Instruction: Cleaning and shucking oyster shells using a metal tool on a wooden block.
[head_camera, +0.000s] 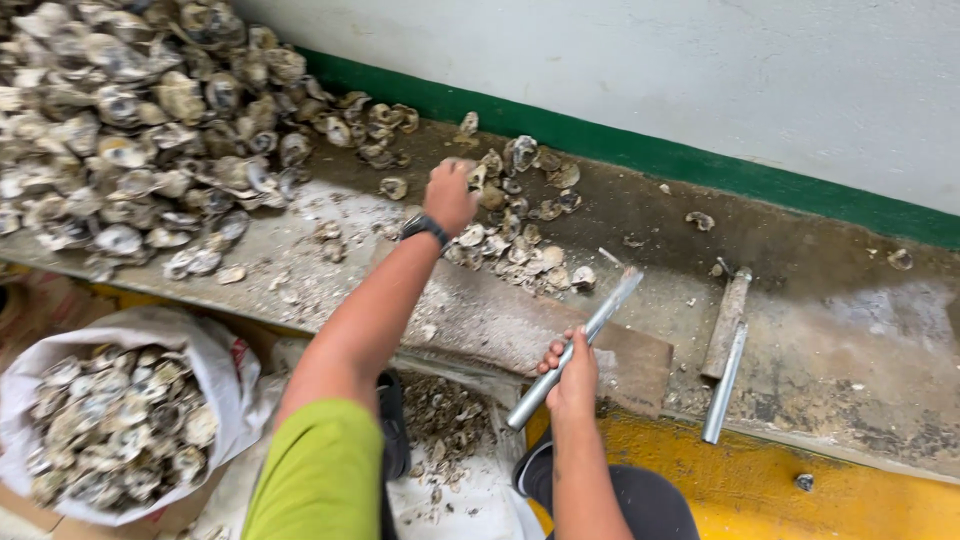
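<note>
Nearest to me, just this side of the wooden board (560, 335), my right hand (572, 375) is closed in a full fist around a metal pipe (575, 350), gripping it low down so its far end slants up over the board. Below the board, between my knees, a scatter of broken shell bits (445, 420) lies on white sheeting, and well to the left of the board a white sack (120, 420) stands nearly full of oyster shells; I judge that to be the finished share, and it is a good deal.

Across the board, my left hand (450, 195) reaches out with a dark wristwatch (425, 228) on the wrist. The fingers are curled down at the near edge of a small cluster of oysters (520, 215) just beyond the board; I cannot tell whether they already grip one or only touch it.

Right of the board, a second hammer-like tool (727, 345) lies idle on the stained concrete ledge (850, 340).

Farthest off, beyond and to the left of the board, a big heap of oysters (140, 120) is banked against the white wall with the green stripe (700, 165). Going by that heap against the one sack, I'd say more lies ahead than behind.
</note>
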